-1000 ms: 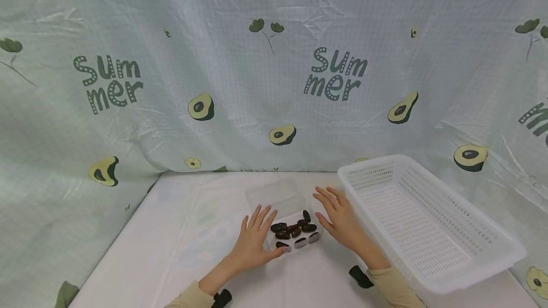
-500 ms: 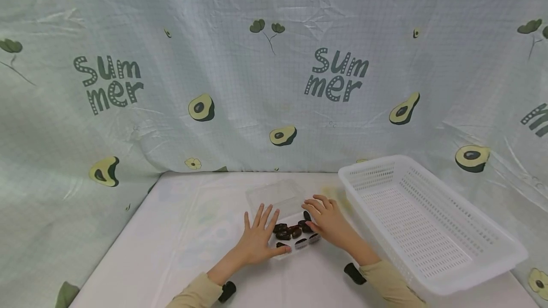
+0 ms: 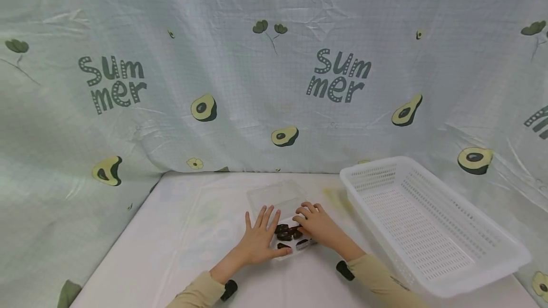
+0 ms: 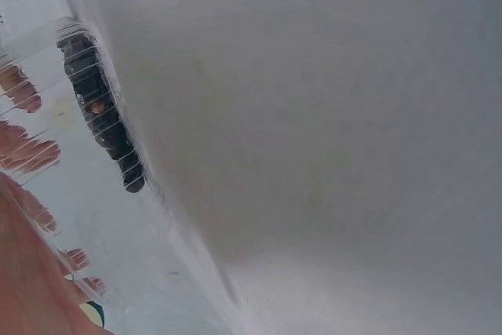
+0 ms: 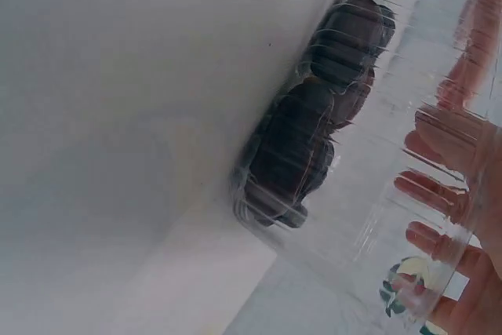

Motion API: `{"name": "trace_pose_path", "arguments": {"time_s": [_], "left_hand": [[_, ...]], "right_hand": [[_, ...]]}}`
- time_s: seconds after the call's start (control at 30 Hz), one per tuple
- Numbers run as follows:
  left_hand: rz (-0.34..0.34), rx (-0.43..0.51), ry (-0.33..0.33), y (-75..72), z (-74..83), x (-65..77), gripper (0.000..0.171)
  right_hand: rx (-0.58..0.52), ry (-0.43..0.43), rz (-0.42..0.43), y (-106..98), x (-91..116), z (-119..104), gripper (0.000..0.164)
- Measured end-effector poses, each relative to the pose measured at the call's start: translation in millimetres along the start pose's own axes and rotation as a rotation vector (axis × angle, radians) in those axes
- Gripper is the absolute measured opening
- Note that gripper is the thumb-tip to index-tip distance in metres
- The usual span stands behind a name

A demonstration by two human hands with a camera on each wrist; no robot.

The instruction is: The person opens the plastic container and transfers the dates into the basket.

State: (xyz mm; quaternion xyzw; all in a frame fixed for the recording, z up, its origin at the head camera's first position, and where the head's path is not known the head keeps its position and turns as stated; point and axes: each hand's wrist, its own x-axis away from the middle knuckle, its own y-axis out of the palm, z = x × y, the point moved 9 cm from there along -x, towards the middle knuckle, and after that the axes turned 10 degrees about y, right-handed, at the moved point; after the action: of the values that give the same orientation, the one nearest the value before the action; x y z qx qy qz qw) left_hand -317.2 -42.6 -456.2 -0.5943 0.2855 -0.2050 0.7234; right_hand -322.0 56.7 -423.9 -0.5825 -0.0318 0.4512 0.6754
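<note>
A clear plastic clamshell box [image 3: 286, 253] stands on the table, its transparent lid [image 3: 274, 195] folded back behind it. Several dark, wrinkled dates [image 3: 284, 236] lie inside; they also show through the ribbed plastic in the left wrist view as dates [image 4: 98, 107] and in the right wrist view as dates [image 5: 292, 135]. My left hand [image 3: 258, 241] rests at the box's left side, fingers straight and spread, thumb along the front edge. My right hand [image 3: 321, 226] hovers over the box's right half with fingers gently bent, covering the dates there. Whether its fingertips touch a date is hidden.
A large white perforated plastic basket [image 3: 428, 232] stands on the right of the white table [image 3: 184, 251]. A pale sheet with avocado prints [image 3: 282, 84] hangs behind the table. Dark bands [image 3: 345, 270] sit at both wrists.
My right hand has moved left and slightly down from beside the basket to above the dates. The left hand has shifted slightly right and stays at the box.
</note>
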Motion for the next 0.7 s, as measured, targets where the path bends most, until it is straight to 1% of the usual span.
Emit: {"name": "trace_pose_path", "arguments": {"time_s": [0.1, 0.27, 0.4, 0.53, 0.7], "left_hand": [[0.01, -0.016, 0.012, -0.9, 1.0, 0.1, 0.097], [0.034, -0.015, 0.036, -0.4, 2.5, 0.9, 0.099], [0.029, 0.0, 0.039, 0.9, 2.7, 1.5, 0.099], [0.019, 0.007, 0.033, 1.6, 2.5, 2.2, 0.097], [0.014, -0.002, 0.029, 1.6, 1.8, 3.1, 0.097]], "right_hand": [[-0.014, -0.009, -0.011, 6.6, -2.9, -2.2, 0.019], [-0.01, -0.009, -0.071, 17.6, -6.7, -5.6, 0.014], [0.0, -0.005, -0.104, 23.6, -7.5, -8.3, 0.013], [0.006, -0.004, -0.105, 23.9, -7.6, -9.4, 0.014], [0.031, -0.022, -0.155, 27.5, -7.4, -11.6, 0.017]]}}
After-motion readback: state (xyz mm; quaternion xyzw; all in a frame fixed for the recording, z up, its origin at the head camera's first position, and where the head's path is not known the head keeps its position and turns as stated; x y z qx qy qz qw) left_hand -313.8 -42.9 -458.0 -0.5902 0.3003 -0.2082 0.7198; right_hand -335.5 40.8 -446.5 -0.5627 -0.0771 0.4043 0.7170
